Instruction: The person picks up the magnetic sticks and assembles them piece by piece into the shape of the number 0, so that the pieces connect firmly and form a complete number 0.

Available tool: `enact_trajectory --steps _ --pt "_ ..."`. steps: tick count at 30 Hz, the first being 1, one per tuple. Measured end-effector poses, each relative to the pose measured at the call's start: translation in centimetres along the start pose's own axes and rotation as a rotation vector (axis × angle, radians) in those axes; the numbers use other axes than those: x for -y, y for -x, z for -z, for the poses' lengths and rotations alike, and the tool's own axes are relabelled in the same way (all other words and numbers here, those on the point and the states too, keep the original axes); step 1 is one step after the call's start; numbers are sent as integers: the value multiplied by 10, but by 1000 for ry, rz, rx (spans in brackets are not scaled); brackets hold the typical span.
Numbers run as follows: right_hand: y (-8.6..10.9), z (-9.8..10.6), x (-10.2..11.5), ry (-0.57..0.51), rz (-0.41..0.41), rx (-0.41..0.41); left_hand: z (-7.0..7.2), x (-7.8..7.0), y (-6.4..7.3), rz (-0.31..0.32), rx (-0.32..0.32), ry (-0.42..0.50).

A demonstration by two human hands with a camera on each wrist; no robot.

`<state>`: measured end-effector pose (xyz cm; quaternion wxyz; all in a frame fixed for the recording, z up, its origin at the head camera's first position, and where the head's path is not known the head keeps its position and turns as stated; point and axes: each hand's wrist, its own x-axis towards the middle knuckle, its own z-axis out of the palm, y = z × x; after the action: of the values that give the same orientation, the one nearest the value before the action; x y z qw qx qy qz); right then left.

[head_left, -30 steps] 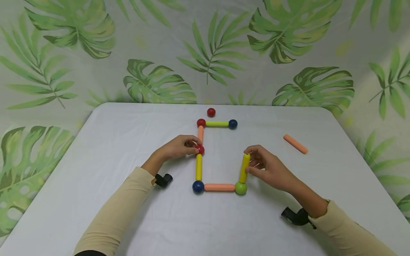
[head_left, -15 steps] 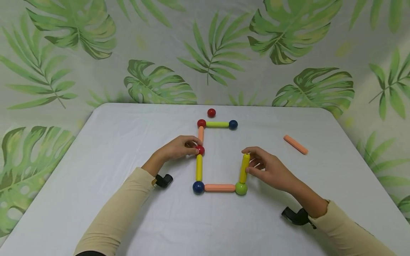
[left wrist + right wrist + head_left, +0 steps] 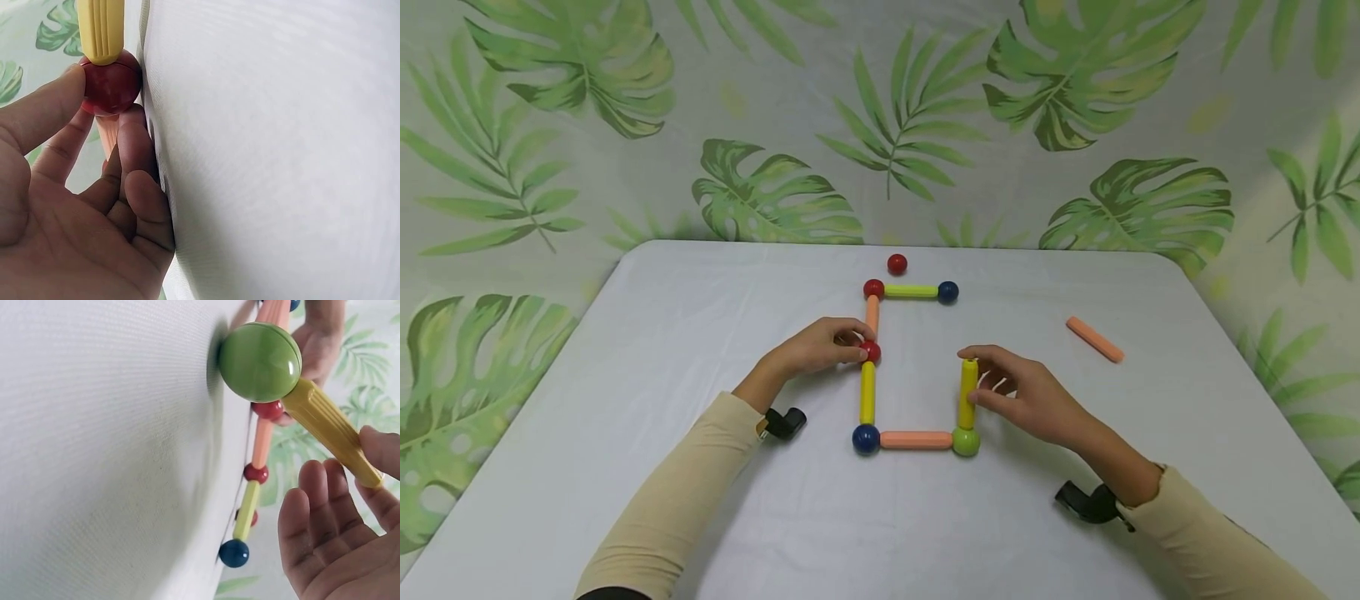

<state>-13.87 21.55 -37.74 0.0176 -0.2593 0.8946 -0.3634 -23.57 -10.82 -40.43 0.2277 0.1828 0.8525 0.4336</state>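
My left hand pinches a red ball at the middle of the left side of a chain of rods and balls. From that ball one yellow rod runs to a dark blue ball nearer me, and an orange rod leads away. Another orange rod joins the blue ball to a green ball. My right hand holds a second yellow rod between thumb and index finger near its free end. Its other end meets the green ball, and it slants up off the table.
At the chain's far end, a red ball, a lime rod and a dark blue ball form a row. A loose red ball lies behind them. One loose orange rod lies at right on the white table.
My right hand has shifted slightly left, swinging the upper end of the yellow rod left with it while its base stays at the green ball. My left hand keeps its place on the red ball.
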Motion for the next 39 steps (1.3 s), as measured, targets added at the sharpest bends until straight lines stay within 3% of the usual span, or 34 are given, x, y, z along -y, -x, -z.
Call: enact_trajectory --steps 9,13,16,21,24,35,39 --pt "2 6 -7 21 8 -63 0 -2 0 6 -3 -5" --pt "3 6 -10 15 -3 -49 0 -2 0 12 -2 -2" --pt "2 5 -12 23 -16 10 0 -2 0 15 -2 1" --pt "3 0 -18 57 -29 229 -1 -3 1 17 -5 3" --pt "3 -2 -19 60 -27 310 -1 -3 1 19 -7 -1" --pt "-4 -5 -26 40 42 362 1 -3 -2 34 13 -16" --pt "-5 -5 -24 52 33 368 4 -5 -3 35 32 -23"
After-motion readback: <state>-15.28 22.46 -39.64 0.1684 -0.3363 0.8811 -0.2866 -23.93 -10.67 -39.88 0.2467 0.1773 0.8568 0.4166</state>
